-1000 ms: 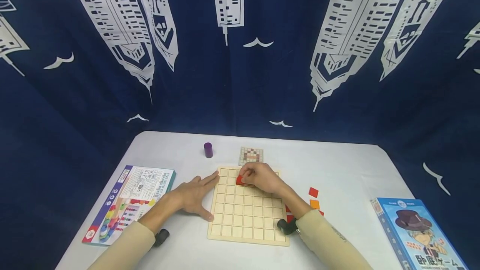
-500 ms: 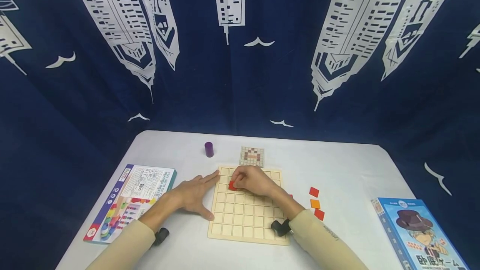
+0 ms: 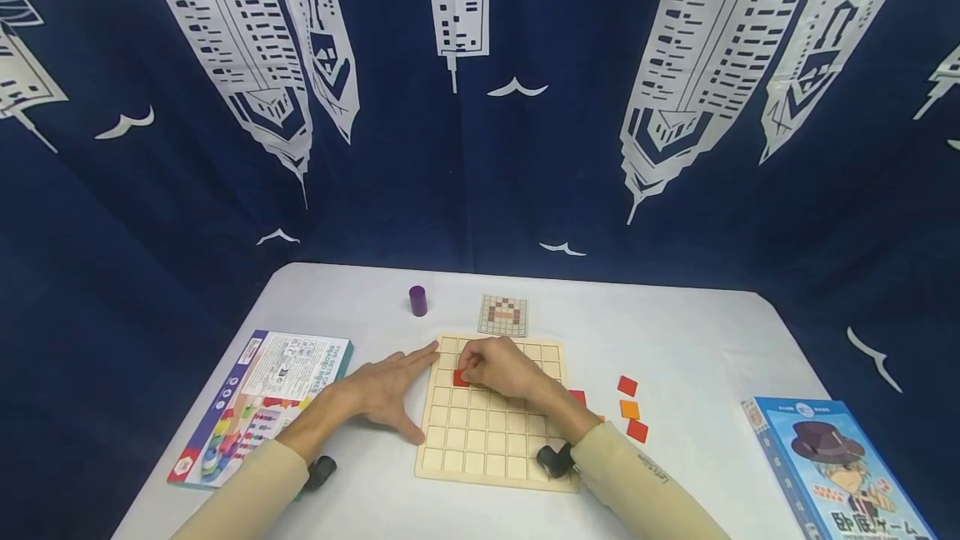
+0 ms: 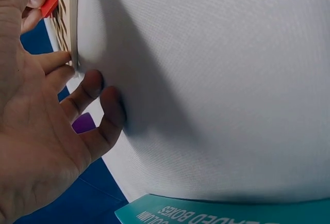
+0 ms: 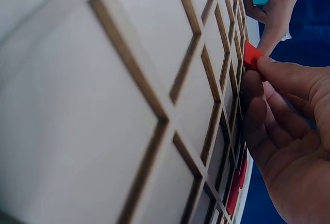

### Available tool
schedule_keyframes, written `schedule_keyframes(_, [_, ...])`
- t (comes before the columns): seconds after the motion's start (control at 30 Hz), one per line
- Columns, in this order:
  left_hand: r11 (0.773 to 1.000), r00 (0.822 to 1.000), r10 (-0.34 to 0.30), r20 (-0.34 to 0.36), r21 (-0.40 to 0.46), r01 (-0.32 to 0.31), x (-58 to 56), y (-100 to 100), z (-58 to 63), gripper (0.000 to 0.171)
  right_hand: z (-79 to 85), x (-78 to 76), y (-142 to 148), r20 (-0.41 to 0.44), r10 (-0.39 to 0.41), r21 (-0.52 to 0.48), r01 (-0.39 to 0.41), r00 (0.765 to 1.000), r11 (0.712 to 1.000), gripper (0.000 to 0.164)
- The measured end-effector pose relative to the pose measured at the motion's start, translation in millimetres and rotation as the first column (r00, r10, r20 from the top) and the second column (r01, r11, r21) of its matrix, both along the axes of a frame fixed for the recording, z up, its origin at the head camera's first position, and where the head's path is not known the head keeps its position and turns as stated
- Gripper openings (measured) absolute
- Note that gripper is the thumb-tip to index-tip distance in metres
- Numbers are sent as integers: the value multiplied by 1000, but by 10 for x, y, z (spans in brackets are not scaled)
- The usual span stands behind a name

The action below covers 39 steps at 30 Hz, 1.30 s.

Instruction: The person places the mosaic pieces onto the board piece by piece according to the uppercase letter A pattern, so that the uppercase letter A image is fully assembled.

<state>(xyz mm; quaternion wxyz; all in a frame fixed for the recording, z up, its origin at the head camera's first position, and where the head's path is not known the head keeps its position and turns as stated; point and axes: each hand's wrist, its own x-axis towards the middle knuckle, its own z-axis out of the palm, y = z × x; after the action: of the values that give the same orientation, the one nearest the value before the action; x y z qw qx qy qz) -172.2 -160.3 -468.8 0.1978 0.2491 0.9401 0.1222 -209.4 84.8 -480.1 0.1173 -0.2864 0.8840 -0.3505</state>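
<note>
A red square tile (image 3: 460, 378) is pinched between the thumb and fingers of my right hand (image 3: 504, 367), at the upper left cells of a wooden grid board (image 3: 476, 440). In the right wrist view the red tile (image 5: 251, 54) stands tilted against the grid; whether it sits in a cell I cannot tell. My left hand (image 3: 386, 394) lies spread along the board's left side, fingertips and thumb touching its edge. Part of the board is hidden under the right hand and forearm.
Right of the board lie loose tiles: red (image 3: 627, 386), orange (image 3: 629, 410) and others, some behind the forearm. A small pattern card (image 3: 503, 315) and a purple cylinder (image 3: 417, 301) stand behind the board. Flat boxes lie left (image 3: 262, 407) and right (image 3: 843, 465).
My right hand has moved left and slightly nearer across the board, carrying the red tile to a cell near the left edge. The left hand has stayed put.
</note>
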Motion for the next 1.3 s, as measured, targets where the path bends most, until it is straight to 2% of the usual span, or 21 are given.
schedule_keyframes(0.37, [1000, 1000, -1, -2, 17, 1, -3, -4, 5, 130, 33, 16, -38, -79, -12, 54, 17, 997, 998, 6])
schedule_keyframes(0.63, [1000, 1000, -18, -6, 14, 18, -3, 10, 14, 130, 23, 15, -40, -78, -22, 64, 27, 997, 998, 4])
schedule_keyframes(1.03, [1000, 1000, 9, 9, 1, -9, -7, 11, 7, 130, -3, 24, -64, -84, -28, 84, 35, 996, 996, 6])
schedule_keyframes(1.3, [1000, 1000, -1, 5, 2, 1, -9, 13, 12, 131, 15, 32, -30, -92, -24, 83, 31, 996, 996, 8])
